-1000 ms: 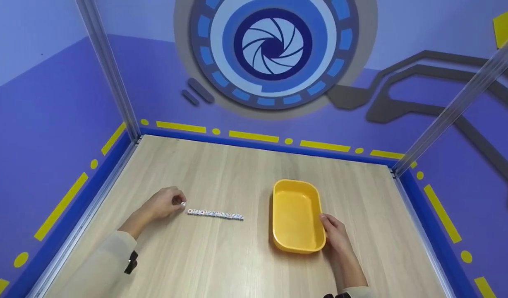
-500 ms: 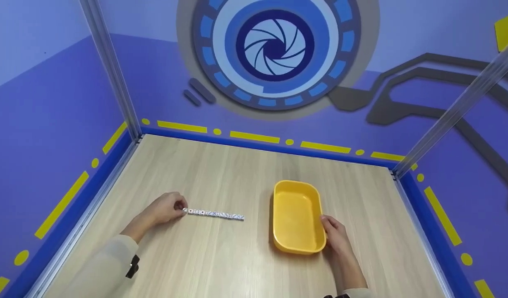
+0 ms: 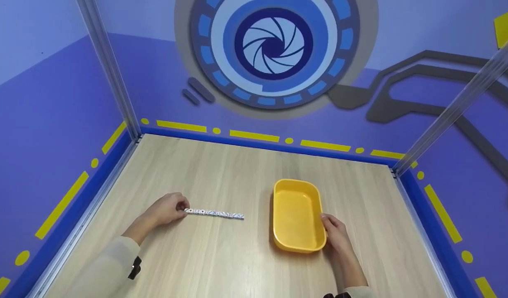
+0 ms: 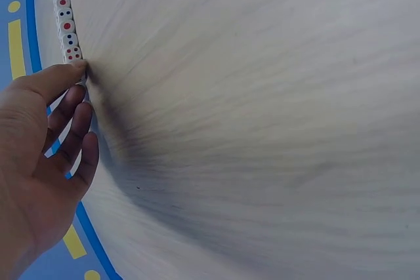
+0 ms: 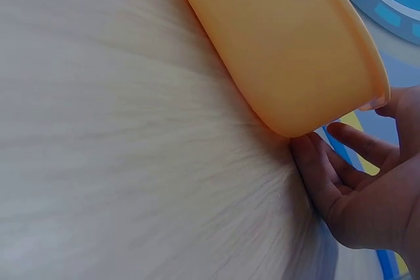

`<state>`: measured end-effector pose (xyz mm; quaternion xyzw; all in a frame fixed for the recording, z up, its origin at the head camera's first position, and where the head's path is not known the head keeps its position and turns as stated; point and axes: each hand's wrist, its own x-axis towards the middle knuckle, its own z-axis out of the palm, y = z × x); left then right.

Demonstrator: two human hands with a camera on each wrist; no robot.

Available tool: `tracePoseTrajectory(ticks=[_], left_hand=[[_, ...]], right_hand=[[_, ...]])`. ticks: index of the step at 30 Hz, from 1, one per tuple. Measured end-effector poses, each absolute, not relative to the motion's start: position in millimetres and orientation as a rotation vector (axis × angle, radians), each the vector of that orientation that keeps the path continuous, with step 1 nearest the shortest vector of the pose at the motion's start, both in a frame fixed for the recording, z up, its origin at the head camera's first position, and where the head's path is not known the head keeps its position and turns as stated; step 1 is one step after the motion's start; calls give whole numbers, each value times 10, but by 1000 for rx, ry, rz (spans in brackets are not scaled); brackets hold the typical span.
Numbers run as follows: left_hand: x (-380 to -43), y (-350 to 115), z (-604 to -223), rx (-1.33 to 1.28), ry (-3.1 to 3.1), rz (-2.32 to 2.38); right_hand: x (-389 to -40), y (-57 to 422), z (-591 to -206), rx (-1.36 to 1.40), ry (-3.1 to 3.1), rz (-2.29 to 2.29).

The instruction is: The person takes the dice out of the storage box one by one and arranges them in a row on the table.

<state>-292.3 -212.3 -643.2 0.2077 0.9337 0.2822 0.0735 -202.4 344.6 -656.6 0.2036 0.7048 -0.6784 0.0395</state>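
A straight row of several white dice (image 3: pixel 216 214) lies on the table, their red and blue dots clearest in the left wrist view. At the row's left end my left hand (image 3: pixel 165 208) pinches a die between thumb and fingertips, right up against the row. The thumb (image 4: pixel 59 80) covers most of that die in the left wrist view. To the right stands an empty yellow plastic bin (image 3: pixel 295 221). My right hand (image 3: pixel 339 236) grips its right side, thumb over the rim. From the right wrist, fingers (image 5: pixel 315 168) show low against the bin's wall (image 5: pixel 282 50).
The wood-grain table (image 3: pixel 221 265) is enclosed by blue printed walls (image 3: pixel 154 91) at the back and sides. Metal posts (image 3: pixel 113 74) rise at its back corners.
My left hand has brought its die down and rightward to the left end of the row, lengthening the line. My right hand and the bin stay in place.
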Motion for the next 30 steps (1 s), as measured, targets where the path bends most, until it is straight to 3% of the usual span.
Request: tracePoseTrajectory(ticks=[17, 30], left_hand=[[-2923, -2067, -6488, 637, 2811, 889], [-2923, -2083, -6560, 507, 2693, 1116]], right_hand=[[-2022, 3437, -6555, 639, 2178, -2041], [-2034, 3415, -6573, 624, 2245, -2041]])
